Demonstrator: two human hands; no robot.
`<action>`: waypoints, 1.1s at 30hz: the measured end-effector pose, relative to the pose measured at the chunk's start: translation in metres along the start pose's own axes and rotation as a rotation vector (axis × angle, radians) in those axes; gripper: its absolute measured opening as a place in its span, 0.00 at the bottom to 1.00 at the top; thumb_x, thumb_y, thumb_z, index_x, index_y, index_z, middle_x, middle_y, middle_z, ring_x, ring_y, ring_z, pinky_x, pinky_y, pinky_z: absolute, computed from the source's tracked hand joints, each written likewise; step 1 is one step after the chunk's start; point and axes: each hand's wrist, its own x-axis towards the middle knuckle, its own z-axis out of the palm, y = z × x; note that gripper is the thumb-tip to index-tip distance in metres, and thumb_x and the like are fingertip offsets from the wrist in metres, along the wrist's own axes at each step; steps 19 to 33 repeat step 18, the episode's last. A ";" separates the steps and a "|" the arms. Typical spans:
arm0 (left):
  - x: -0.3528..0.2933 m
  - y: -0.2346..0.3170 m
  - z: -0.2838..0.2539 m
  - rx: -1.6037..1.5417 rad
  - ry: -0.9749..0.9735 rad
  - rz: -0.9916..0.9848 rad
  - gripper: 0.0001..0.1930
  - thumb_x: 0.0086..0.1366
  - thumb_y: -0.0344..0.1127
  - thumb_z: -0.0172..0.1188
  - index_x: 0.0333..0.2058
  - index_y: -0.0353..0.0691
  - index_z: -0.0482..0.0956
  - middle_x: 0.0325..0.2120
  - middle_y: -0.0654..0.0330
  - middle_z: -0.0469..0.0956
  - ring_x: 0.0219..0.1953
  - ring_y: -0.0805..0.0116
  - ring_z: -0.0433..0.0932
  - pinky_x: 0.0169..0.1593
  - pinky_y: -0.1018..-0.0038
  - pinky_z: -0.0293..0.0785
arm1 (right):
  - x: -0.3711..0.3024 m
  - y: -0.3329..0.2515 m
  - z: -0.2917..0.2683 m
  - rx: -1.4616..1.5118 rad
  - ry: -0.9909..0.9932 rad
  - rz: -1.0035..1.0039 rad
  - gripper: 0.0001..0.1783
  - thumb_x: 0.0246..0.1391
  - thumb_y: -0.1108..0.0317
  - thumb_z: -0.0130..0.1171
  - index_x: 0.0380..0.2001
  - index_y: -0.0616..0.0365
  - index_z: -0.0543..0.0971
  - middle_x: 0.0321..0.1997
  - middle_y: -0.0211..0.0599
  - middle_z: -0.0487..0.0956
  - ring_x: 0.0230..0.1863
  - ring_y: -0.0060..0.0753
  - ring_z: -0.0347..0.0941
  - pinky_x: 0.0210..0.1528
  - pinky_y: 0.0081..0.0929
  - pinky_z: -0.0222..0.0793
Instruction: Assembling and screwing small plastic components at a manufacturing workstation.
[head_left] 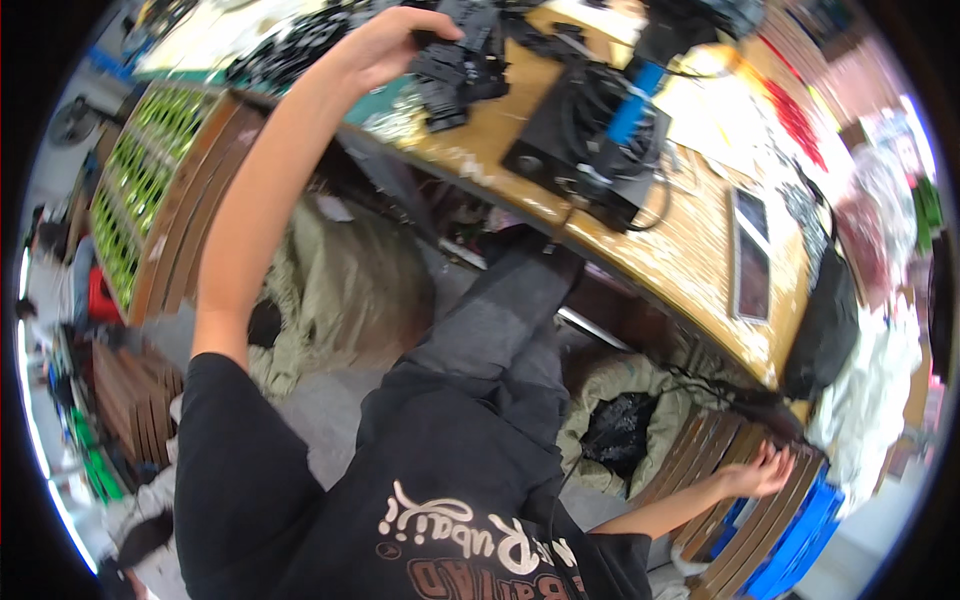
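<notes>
My left hand (392, 45) reaches to the far left part of the workbench. Its thumb and fingers close on a small black plastic piece (428, 40), whose exact kind I cannot make out. Under and beside that hand lies a heap of black plastic parts (450, 85), spreading leftward over the bench. My right hand (762, 473) is low at the right, beyond the bench's near corner, over a stack of brown trays (715, 450). Its fingers are loosely bent and apart, and nothing shows in them.
On the workbench (690, 265) stand a black box (550, 140) with coiled cables and a blue cylindrical tool (635, 105). A phone-like device (750, 255) lies nearer the right edge. Trays of green parts (150, 180) are stacked left; a cloth-lined sack (600, 400) sits under the bench.
</notes>
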 end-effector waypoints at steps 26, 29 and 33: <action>0.071 -0.004 -0.003 0.531 0.197 -0.260 0.23 0.52 0.61 0.48 0.34 0.47 0.72 0.27 0.64 0.75 0.28 0.70 0.72 0.33 0.68 0.69 | 0.071 -0.020 0.232 -0.490 -0.954 -0.361 0.12 0.42 0.72 0.51 0.33 0.62 0.71 0.32 0.42 0.75 0.31 0.36 0.72 0.36 0.29 0.66; 0.071 -0.004 -0.003 0.531 0.197 -0.260 0.23 0.52 0.61 0.48 0.34 0.47 0.72 0.27 0.64 0.75 0.28 0.70 0.72 0.33 0.68 0.69 | 0.071 -0.020 0.232 -0.490 -0.954 -0.361 0.12 0.42 0.72 0.51 0.33 0.62 0.71 0.32 0.42 0.75 0.31 0.36 0.72 0.36 0.29 0.66; 0.071 -0.004 -0.003 0.531 0.197 -0.260 0.23 0.52 0.61 0.48 0.34 0.47 0.72 0.27 0.64 0.75 0.28 0.70 0.72 0.33 0.68 0.69 | 0.071 -0.020 0.232 -0.490 -0.954 -0.361 0.12 0.42 0.72 0.51 0.33 0.62 0.71 0.32 0.42 0.75 0.31 0.36 0.72 0.36 0.29 0.66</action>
